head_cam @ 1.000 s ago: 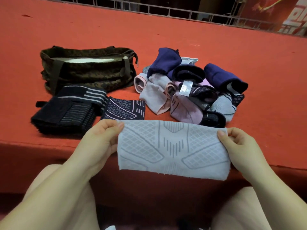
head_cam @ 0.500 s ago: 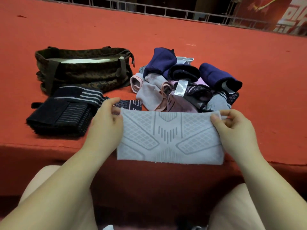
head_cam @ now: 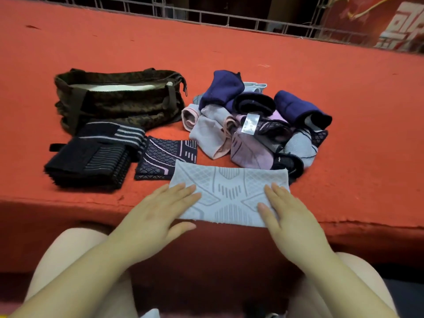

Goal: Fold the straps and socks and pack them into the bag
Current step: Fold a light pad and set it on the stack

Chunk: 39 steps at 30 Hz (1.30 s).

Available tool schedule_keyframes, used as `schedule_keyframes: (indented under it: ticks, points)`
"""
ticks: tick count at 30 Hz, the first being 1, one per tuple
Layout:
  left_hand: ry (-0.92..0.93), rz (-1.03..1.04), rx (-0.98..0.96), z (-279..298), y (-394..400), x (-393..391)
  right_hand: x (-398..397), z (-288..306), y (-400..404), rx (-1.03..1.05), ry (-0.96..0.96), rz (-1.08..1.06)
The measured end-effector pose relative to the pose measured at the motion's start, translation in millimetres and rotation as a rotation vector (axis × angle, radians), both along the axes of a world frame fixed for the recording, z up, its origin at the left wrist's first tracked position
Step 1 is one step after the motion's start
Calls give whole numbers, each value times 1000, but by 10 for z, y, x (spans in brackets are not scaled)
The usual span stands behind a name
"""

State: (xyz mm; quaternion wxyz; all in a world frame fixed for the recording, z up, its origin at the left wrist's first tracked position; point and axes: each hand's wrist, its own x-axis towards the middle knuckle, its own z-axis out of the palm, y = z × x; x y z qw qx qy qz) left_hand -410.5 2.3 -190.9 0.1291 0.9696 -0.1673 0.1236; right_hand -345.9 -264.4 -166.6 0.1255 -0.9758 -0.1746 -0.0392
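Red carpet-like cloth covers the counter (head_cam: 344,111), which fills the upper two thirds of the frame; a white wire grid (head_cam: 206,17) runs along its far edge at the top, with a dark room behind. At upper left stands a brown camouflage bag (head_cam: 119,102), its mouth open on a pale lining. Below it lie folded black striped straps (head_cam: 91,157) and, just beside them, a folded dark patterned sock (head_cam: 165,159). A heap of unfolded socks (head_cam: 254,125) sits right of centre. At the counter's near edge lies a light grey patterned sock (head_cam: 229,193), spread flat. The left hand (head_cam: 158,214) and right hand (head_cam: 291,216) press on its two ends, fingers straight and holding nothing.
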Motion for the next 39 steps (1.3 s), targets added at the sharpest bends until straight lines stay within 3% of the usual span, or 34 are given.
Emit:
schedule_keyframes:
  ticks: [4, 6, 10, 13, 16, 18, 22, 25, 28, 30, 33, 39]
  points:
    - [-88, 37, -356, -18, 193, -74, -31, 72, 41, -101, -37, -36]
    - [-123, 90, -457, 29, 189, -91, -85, 119, 177, -19, -41, 61]
    - [-219, 52, -430, 255, 20, -105, -299, 130, 626, 214, 43, 341]
    - [-229, -32, -412, 479, -118, -110, -355, 122, 846, 315, 14, 296]
    - [-176, -18, -392, 542, -43, -94, -415, 204, 802, 521, 19, 254]
    - [-108, 48, -467, 503, 58, -76, -471, 229, 718, 782, 170, 169]
    - [106, 23, -909, 440, -76, 11, -555, 187, 611, 1151, 365, -3]
    - [217, -33, -1064, 402, -334, 170, -561, 165, 559, 1273, 426, -29]
    - [212, 48, -1004, 412, -491, 320, -490, 222, 434, 1360, 289, -61]
    - [171, 117, -838, 435, -559, 400, -382, 249, 305, 1310, 130, -133]
    - [122, 196, -586, 493, -675, 479, -233, 242, 116, 1145, 20, -186]
    - [122, 296, -370, 460, -851, 608, -120, 145, -51, 773, -21, -254]
